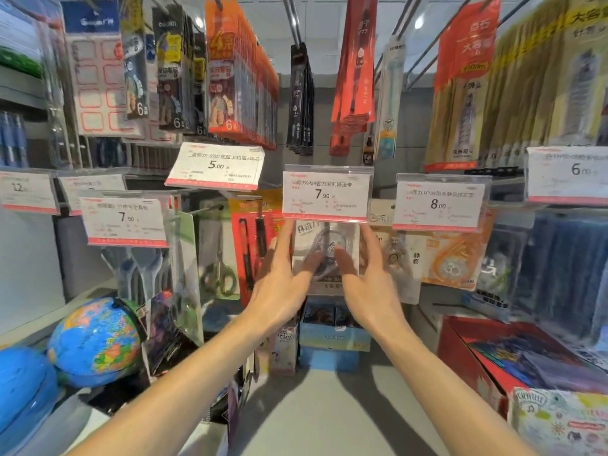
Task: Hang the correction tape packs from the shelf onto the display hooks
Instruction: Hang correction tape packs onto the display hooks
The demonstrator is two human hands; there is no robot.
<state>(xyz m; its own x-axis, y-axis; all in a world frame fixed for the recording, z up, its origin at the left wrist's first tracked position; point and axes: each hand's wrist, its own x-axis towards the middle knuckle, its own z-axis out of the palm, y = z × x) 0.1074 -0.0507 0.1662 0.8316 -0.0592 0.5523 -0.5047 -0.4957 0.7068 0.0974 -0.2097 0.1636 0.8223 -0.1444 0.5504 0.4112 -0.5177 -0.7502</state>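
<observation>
- Two bare forearms reach from the near edge up toward a shop display wall, converging at the centre.
- Left hand (279,278) holds the left edge of a clear correction tape pack (325,255); its fingers run straight up the pack's side, held close together, and its thumb lies across the pack's front.
- Right hand (368,281) mirrors it on the right edge, fingers straight and close together, thumb pressing the front near the left thumb.
- That pack sits upright at mid-height, just under a white price label reading 7.90 (325,194), which hides its top edge. Whether it sits on a hook cannot be told.
- Just right of it hangs an orange and white tape pack (450,258) under a label reading 8.00 (439,202).
- Left of the hands hang a red pen pack (251,245) and green-handled scissors (218,274).
- Near left, a blue globe (95,340) rests on the shelf (329,416).
- Near right stands a red box (460,353).
</observation>
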